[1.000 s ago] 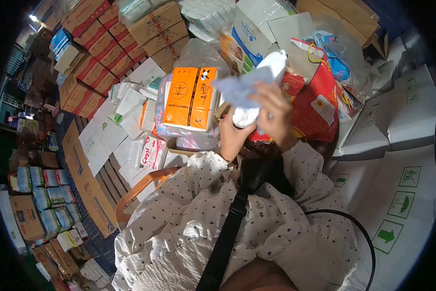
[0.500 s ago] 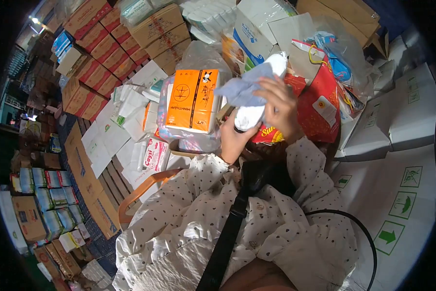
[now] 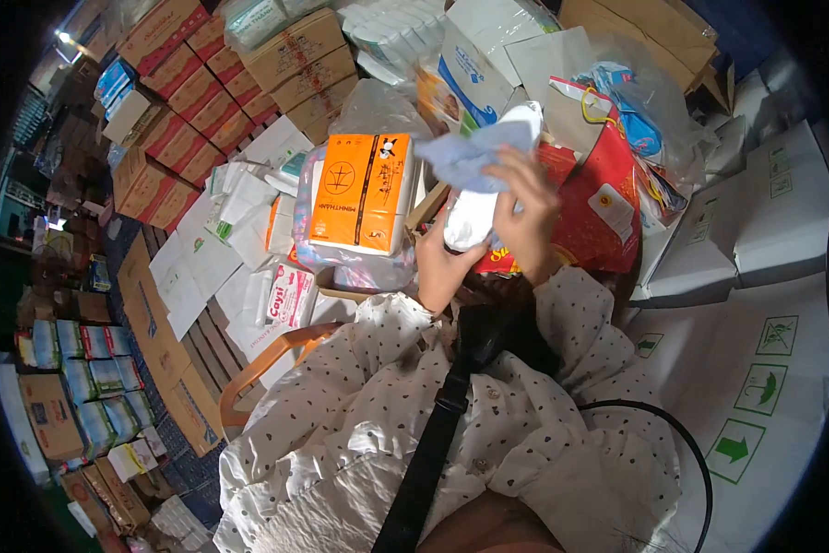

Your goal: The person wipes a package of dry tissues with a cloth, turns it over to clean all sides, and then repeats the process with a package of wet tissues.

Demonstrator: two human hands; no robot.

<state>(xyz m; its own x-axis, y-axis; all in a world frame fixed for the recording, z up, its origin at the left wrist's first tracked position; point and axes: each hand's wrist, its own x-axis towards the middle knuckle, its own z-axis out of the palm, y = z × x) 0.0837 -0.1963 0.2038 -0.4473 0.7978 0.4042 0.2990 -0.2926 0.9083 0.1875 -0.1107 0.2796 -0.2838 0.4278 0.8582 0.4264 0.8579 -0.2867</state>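
My left hand (image 3: 442,263) grips white pack (image 3: 468,221) from below; right hand (image 3: 525,226) presses blue cloth (image 3: 465,157) on it. Wiping, I judge; needs steady left grip.

The white packet (image 3: 470,219) is showing smooth, faintly shiny plastic wrap. The pale blue sheet (image 3: 463,157) over it is looking soft, matt and crumpled, either cloth or paper. The orange pack (image 3: 359,194) is gleaming under glossy film. The brown boxes (image 3: 295,46) are showing matt cardboard, and the chair arm (image 3: 267,355) is shining like varnished wood.

Single head-worn view — looking steeply down, close over chest and hands (image 3: 488,240); fisheye-wide.
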